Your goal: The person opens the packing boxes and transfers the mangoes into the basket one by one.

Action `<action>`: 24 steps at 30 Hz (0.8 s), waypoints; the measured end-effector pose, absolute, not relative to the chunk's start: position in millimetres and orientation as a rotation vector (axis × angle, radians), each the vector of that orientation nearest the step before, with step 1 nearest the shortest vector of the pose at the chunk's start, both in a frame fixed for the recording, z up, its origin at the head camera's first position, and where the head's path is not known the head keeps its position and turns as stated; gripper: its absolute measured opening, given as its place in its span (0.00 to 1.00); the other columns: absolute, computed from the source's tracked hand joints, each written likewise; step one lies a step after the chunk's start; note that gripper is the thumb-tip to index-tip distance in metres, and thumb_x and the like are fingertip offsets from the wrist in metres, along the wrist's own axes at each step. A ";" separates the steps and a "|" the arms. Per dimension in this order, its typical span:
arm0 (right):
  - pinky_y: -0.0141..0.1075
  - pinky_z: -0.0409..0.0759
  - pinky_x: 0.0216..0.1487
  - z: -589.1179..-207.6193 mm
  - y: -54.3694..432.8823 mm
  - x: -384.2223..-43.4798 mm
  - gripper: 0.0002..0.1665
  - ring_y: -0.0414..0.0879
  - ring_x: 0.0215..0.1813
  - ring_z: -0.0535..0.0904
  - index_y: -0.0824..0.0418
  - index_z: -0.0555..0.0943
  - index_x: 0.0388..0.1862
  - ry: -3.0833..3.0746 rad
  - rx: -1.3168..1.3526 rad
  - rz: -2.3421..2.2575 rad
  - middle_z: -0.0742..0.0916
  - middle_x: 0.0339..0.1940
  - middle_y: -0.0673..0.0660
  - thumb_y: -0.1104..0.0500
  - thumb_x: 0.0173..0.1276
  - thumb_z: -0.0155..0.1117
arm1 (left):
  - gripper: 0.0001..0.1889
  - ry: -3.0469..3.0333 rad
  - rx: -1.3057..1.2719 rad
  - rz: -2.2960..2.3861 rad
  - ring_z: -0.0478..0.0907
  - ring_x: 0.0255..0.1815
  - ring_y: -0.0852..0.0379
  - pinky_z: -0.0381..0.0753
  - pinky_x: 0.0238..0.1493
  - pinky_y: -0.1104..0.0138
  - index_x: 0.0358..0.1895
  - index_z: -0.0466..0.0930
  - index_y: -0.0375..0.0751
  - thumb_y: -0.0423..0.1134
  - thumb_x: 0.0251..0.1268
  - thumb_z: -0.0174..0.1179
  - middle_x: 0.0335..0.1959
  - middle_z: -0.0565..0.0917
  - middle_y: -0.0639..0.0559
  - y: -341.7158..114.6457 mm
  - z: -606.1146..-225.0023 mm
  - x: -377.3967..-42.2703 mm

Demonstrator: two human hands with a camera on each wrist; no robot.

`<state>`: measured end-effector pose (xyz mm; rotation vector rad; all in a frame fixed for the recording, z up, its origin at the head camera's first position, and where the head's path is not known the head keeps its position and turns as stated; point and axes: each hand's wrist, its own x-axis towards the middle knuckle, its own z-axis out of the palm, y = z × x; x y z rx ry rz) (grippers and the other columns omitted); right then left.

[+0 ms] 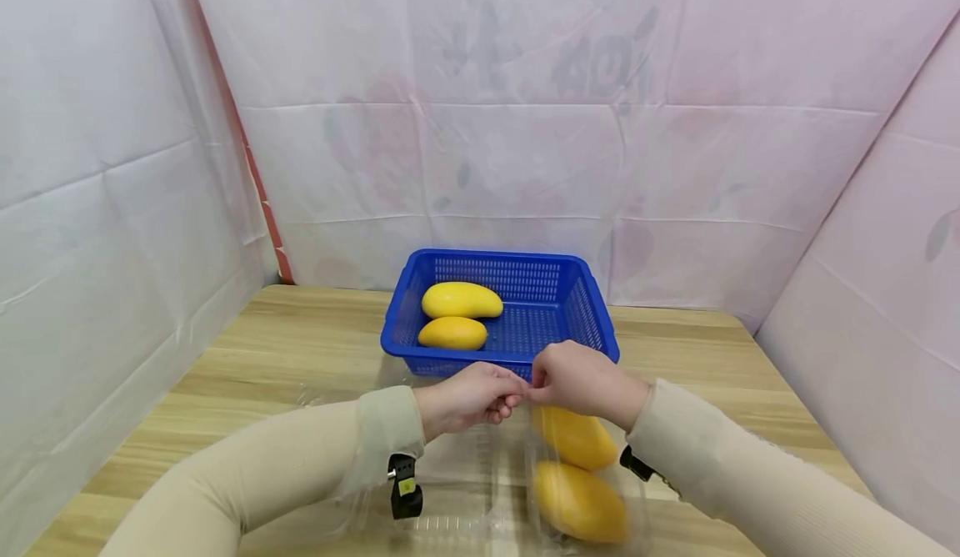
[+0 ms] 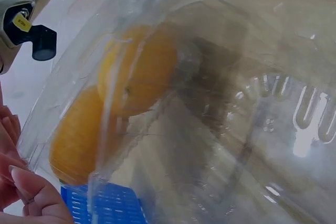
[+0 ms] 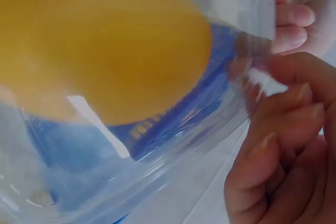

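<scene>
A clear plastic clamshell box (image 1: 528, 490) lies at the table's near side, with two yellow-orange mangoes (image 1: 581, 503) in its right part. Pinched at its far edge by thumb and fingers, the plastic is held by my left hand (image 1: 476, 396). Close beside it, my right hand (image 1: 585, 380) pinches the same edge, fingers curled. In the left wrist view both mangoes (image 2: 139, 69) show through the plastic, and a ridged clear panel (image 2: 310, 114) spreads to the right. One mango (image 3: 105, 45) fills much of the right wrist view, blurred. Glare hides the box's exact outline.
Just beyond the hands stands a blue perforated basket (image 1: 498, 257) holding two more yellow mangoes (image 1: 461, 299) on its left side. More clear plastic (image 1: 322, 394) lies left of the left hand. White printed sheets (image 1: 525, 157) hang behind and beside the wooden table (image 1: 255, 348).
</scene>
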<state>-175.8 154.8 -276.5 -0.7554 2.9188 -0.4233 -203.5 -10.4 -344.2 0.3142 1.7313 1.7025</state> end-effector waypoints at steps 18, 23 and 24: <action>0.29 0.57 0.16 -287.9 139.8 -179.2 0.18 0.39 0.14 0.60 0.57 0.70 0.10 2.930 -0.625 -0.404 0.67 0.10 0.46 0.66 0.54 0.66 | 0.10 1.787 0.259 1.653 0.68 0.16 0.64 0.68 0.19 0.75 0.23 0.72 0.41 0.36 0.63 0.54 0.16 0.71 0.55 -13.2 -350.7 -198.5; 0.30 0.62 0.17 -290.8 141.1 -184.6 0.15 0.40 0.16 0.65 0.57 0.74 0.12 2.887 -0.678 -0.427 0.73 0.12 0.47 0.66 0.53 0.66 | 0.12 1.801 0.240 1.652 0.68 0.16 0.65 0.68 0.19 0.75 0.22 0.73 0.41 0.36 0.65 0.53 0.16 0.72 0.55 -12.6 -351.5 -196.5; 0.30 0.63 0.18 -291.8 141.3 -186.1 0.14 0.40 0.16 0.65 0.57 0.74 0.12 2.878 -0.685 -0.431 0.73 0.12 0.47 0.66 0.53 0.66 | 0.12 1.798 0.236 1.666 0.68 0.16 0.65 0.67 0.19 0.76 0.21 0.72 0.41 0.35 0.65 0.53 0.16 0.72 0.55 -12.3 -352.3 -196.3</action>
